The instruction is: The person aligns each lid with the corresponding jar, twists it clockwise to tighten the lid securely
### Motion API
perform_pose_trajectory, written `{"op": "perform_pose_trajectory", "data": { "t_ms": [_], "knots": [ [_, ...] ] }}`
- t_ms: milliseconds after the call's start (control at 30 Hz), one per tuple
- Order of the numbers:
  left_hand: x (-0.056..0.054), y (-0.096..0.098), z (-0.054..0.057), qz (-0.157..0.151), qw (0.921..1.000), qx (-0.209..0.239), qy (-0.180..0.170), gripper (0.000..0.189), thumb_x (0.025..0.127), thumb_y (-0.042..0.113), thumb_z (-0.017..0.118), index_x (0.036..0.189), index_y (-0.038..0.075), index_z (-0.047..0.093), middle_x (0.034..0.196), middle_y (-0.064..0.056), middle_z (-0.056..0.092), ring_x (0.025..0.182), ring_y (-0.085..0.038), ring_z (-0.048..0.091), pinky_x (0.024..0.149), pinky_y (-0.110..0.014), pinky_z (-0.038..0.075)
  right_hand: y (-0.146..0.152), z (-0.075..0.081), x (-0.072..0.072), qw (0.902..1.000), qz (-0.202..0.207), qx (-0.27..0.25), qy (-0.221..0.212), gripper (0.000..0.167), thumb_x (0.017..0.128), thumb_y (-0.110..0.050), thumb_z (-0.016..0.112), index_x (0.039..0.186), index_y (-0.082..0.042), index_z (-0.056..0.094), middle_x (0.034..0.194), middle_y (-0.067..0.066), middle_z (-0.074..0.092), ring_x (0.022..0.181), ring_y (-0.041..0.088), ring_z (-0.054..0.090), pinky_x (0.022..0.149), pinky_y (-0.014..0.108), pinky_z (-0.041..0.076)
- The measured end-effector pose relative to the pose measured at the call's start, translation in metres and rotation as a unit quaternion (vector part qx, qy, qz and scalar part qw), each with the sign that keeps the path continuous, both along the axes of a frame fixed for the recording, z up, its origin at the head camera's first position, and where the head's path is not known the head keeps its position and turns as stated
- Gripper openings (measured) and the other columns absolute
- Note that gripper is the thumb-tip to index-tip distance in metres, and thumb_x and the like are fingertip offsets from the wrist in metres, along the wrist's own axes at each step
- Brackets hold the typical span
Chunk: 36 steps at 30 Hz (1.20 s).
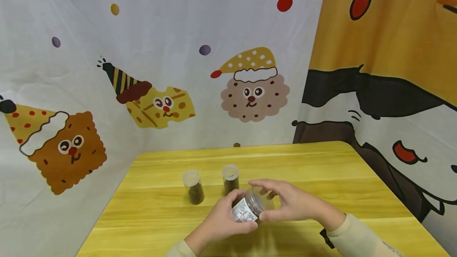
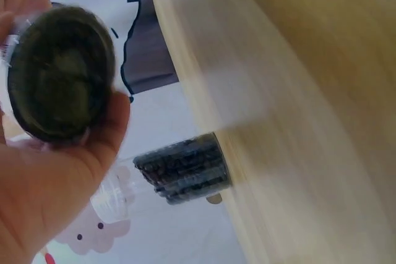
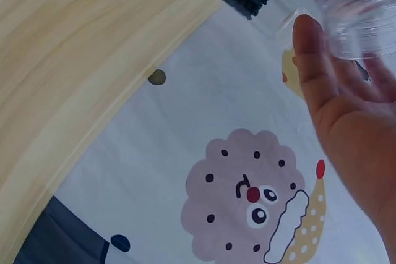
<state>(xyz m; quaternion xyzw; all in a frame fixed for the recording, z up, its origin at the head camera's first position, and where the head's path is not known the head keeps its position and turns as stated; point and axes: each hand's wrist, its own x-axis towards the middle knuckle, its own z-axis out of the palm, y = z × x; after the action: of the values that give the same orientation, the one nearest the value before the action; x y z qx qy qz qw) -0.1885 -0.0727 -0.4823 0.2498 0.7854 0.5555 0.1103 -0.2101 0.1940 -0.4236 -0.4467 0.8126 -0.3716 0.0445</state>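
My left hand (image 1: 223,219) grips a clear jar (image 1: 245,211) with a printed white label, tilted above the table. The jar's dark round base (image 2: 62,72) faces the left wrist camera. At the jar's other end, my right hand (image 1: 301,203) has its thumb and fingers around the clear screw lid (image 1: 262,202). In the right wrist view the ridged lid (image 3: 362,20) is partly cut off by the frame edge. Whether lid and jar are still joined is hard to see.
Two clear cylindrical jars with dark grainy contents stand upright behind my hands: a left jar (image 1: 195,191) and a right one (image 1: 231,181), close to my left fingers. The yellow wood-grain table (image 1: 150,213) ends at a printed cloth backdrop (image 1: 171,31).
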Motion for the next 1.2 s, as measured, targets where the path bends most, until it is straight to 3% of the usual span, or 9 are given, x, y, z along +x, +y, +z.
{"op": "perform_pose_trajectory", "data": {
  "t_ms": [100, 233, 633, 867, 1133, 1200],
  "knots": [
    [0.0003, 0.0036, 0.0006, 0.022, 0.9993, -0.023, 0.020, 0.079, 0.082, 0.040, 0.091, 0.148, 0.017, 0.055, 0.130, 0.000, 0.069, 0.100, -0.006, 0.068, 0.081, -0.022, 0.061, 0.0004, -0.0017, 0.0008, 0.9998, -0.014, 0.008, 0.013, 0.074, 0.097, -0.029, 0.080, 0.161, -0.013, 0.047, 0.147, 0.013, 0.064, 0.115, 0.019, 0.071, 0.091, 0.035, 0.064],
    [0.0012, 0.0056, 0.0005, 0.044, 0.9968, -0.051, 0.044, 0.085, 0.079, 0.045, 0.093, 0.149, 0.016, 0.054, 0.129, 0.001, 0.070, 0.100, -0.003, 0.066, 0.083, -0.021, 0.060, -0.0009, -0.0041, 0.0019, 0.9998, -0.017, 0.003, 0.003, 0.077, 0.094, -0.020, 0.080, 0.161, -0.011, 0.045, 0.147, 0.013, 0.063, 0.120, 0.021, 0.071, 0.096, 0.039, 0.065],
    [0.0048, 0.0039, 0.0038, 0.055, 0.9868, -0.071, 0.134, 0.082, 0.080, 0.044, 0.093, 0.147, 0.015, 0.057, 0.131, 0.001, 0.069, 0.105, -0.003, 0.065, 0.086, -0.022, 0.060, -0.0038, -0.0037, 0.0029, 0.9999, -0.008, -0.007, 0.009, 0.077, 0.094, -0.019, 0.081, 0.161, -0.008, 0.044, 0.148, 0.014, 0.063, 0.121, 0.022, 0.071, 0.095, 0.038, 0.065],
    [0.0034, 0.0042, 0.0054, 0.060, 0.9740, -0.110, 0.189, 0.084, 0.081, 0.048, 0.091, 0.148, 0.010, 0.058, 0.131, 0.000, 0.070, 0.106, -0.004, 0.064, 0.087, -0.022, 0.060, -0.0044, -0.0062, 0.0020, 0.9994, 0.004, -0.016, 0.031, 0.077, 0.093, -0.016, 0.082, 0.160, -0.006, 0.046, 0.151, 0.020, 0.060, 0.123, 0.028, 0.071, 0.094, 0.038, 0.066],
    [0.0005, 0.0064, 0.0069, 0.048, 0.9730, -0.112, 0.196, 0.086, 0.080, 0.049, 0.092, 0.148, 0.009, 0.059, 0.126, -0.001, 0.073, 0.100, -0.001, 0.063, 0.084, -0.019, 0.059, -0.0034, -0.0080, 0.0000, 0.9990, 0.003, -0.008, 0.043, 0.077, 0.094, -0.018, 0.081, 0.162, -0.008, 0.046, 0.154, 0.019, 0.060, 0.130, 0.031, 0.067, 0.093, 0.034, 0.065],
    [0.0001, 0.0069, 0.0078, 0.037, 0.9784, -0.102, 0.176, 0.083, 0.079, 0.048, 0.092, 0.147, 0.010, 0.060, 0.120, 0.001, 0.074, 0.094, 0.001, 0.064, 0.079, -0.018, 0.059, -0.0026, -0.0067, -0.0004, 0.9993, 0.009, -0.003, 0.037, 0.077, 0.094, -0.019, 0.080, 0.162, -0.009, 0.045, 0.156, 0.019, 0.058, 0.133, 0.029, 0.065, 0.094, 0.035, 0.065]
  ]
}}
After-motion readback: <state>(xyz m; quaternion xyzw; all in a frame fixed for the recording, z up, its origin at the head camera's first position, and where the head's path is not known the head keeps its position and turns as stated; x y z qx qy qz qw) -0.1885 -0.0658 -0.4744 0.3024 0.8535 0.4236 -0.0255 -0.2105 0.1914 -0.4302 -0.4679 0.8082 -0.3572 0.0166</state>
